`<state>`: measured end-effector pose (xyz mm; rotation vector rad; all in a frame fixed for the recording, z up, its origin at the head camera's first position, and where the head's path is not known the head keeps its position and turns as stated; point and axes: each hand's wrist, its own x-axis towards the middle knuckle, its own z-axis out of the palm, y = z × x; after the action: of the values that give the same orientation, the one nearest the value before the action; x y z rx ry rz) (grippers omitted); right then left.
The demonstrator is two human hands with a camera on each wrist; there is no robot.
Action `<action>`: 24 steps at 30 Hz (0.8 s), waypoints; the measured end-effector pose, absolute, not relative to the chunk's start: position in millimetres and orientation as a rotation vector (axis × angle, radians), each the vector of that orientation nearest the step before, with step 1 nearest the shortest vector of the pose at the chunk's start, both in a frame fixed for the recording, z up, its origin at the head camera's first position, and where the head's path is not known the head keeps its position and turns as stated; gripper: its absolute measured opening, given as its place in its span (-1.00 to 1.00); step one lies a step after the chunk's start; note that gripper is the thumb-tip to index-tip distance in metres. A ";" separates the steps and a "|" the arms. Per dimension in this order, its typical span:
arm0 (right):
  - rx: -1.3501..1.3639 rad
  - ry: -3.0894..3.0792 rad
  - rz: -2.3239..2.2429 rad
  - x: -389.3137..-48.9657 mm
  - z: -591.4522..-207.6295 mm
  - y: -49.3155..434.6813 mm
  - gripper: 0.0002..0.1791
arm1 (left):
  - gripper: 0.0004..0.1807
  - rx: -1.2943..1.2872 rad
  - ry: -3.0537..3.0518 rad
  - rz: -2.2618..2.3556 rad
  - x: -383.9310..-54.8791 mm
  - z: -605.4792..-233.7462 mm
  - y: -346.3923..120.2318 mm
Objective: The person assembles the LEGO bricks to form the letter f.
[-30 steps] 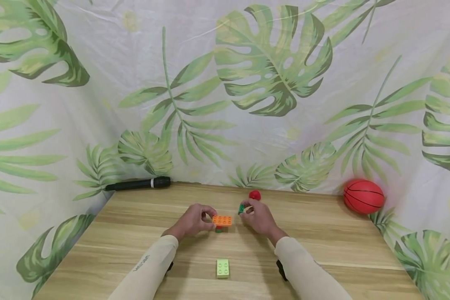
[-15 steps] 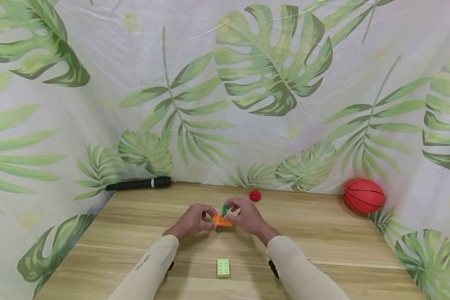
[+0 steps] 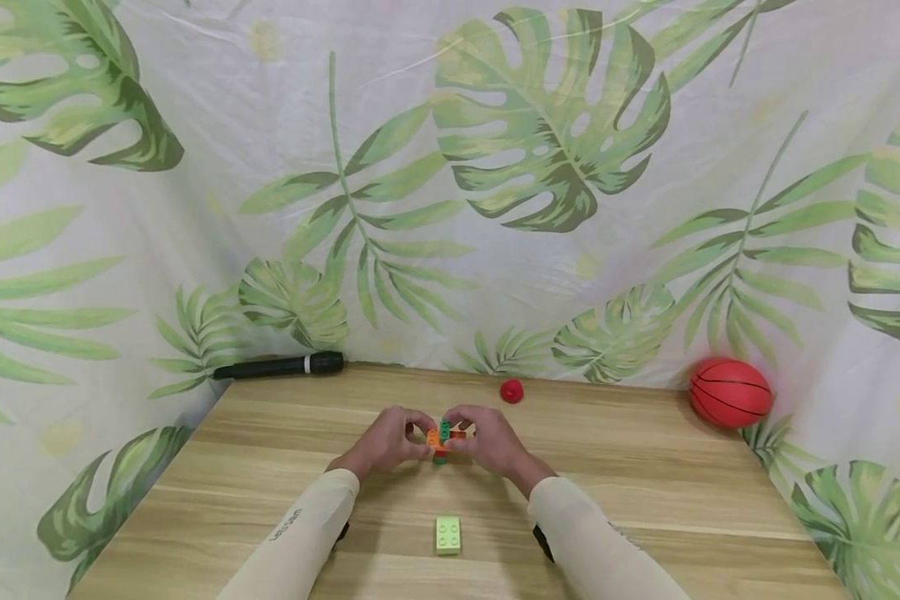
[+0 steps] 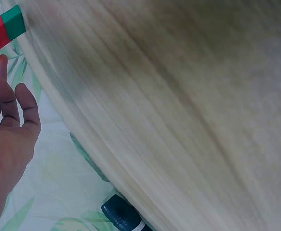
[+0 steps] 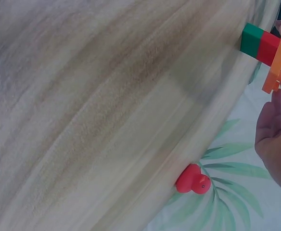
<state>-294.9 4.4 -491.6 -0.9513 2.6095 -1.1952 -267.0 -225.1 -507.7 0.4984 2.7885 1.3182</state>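
My left hand (image 3: 390,437) pinches the left end of an orange studded building brick (image 3: 432,437), wide and thin. Under it are a red brick (image 5: 268,49) and a green brick (image 5: 252,41) in one stack, seen from the side in both wrist views. Between thumb and fingers of my right hand (image 3: 491,437) is another green brick (image 3: 445,429), standing on the orange one's studs. The fingers partly cover the orange brick's right side. A light green brick (image 3: 447,536) with studs up lies nearer on the table, between my forearms.
Towards the back edge of the wooden table (image 3: 607,450) sits a small red rounded toy (image 3: 512,391). A black microphone (image 3: 277,367) lies at the back left, and a red mini basketball (image 3: 730,393) rests at the back right. Leaf-printed cloth hangs behind.
My right hand has brought its green brick leftward, then down onto the orange brick. The left hand has stayed in place, holding the stack.
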 end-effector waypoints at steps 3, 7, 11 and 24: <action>-0.960 2.617 -1.189 -295.2 -492.0 3.3 -0.67 | -0.80 0.498 2.792 1.315 -266.8 -507.1 -225.0; -0.978 2.619 -1.193 -295.1 -490.5 1.3 -0.69 | -0.80 0.499 2.795 1.307 -266.1 -506.2 -224.8; -0.982 2.626 -1.189 -294.9 -490.0 0.3 -0.70 | -0.79 0.490 2.797 1.297 -266.0 -506.2 -224.2; -0.938 2.619 -1.196 -294.3 -490.4 0.5 -0.72 | -0.78 0.456 2.796 1.305 -266.5 -506.4 -222.5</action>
<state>-294.3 0.5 -490.4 -0.9379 2.6192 -1.1965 -266.5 -222.5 -506.4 0.4562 2.7958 1.3053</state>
